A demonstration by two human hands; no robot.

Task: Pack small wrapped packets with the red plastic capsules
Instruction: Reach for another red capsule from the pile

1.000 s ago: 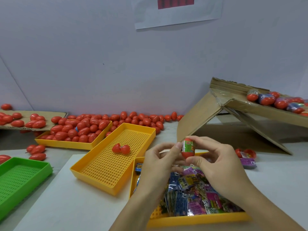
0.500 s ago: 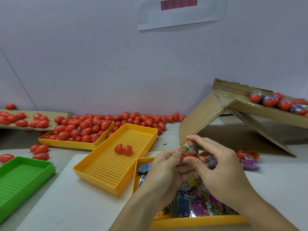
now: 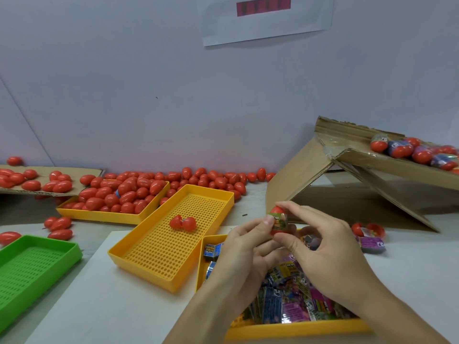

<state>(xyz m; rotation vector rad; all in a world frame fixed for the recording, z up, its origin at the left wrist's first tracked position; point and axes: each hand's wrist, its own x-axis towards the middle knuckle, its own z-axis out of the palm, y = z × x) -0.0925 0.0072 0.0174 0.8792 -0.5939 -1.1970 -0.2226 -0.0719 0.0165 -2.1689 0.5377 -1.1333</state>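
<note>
While a second ago the two hands held the capsule lower, over the near yellow tray [image 3: 298,330], they have since lifted it slightly up and away from the body, and the right hand's fingers have closed over its top; judging by that, the packet is in and the halves are being pressed together, so this capsule seems nearly done. The left hand [image 3: 244,247] pinches the red capsule [image 3: 278,221] from its left side, thumb tip against the wrap, while the right hand [image 3: 320,247] grips it with forefinger on the crown and thumb below. The capsule sits upright between both sets of fingertips, red at top and bottom, with a green and yellow printed wrapper around its middle. Beneath both hands lie the loose wrapped packets [image 3: 293,306]. Left of the left hand, an opened, hinged capsule [image 3: 182,222] waits in the perforated yellow tray [image 3: 173,281]. Beyond the right hand, finished capsules [image 3: 409,150] rest on the cardboard flap [image 3: 397,167].
</note>
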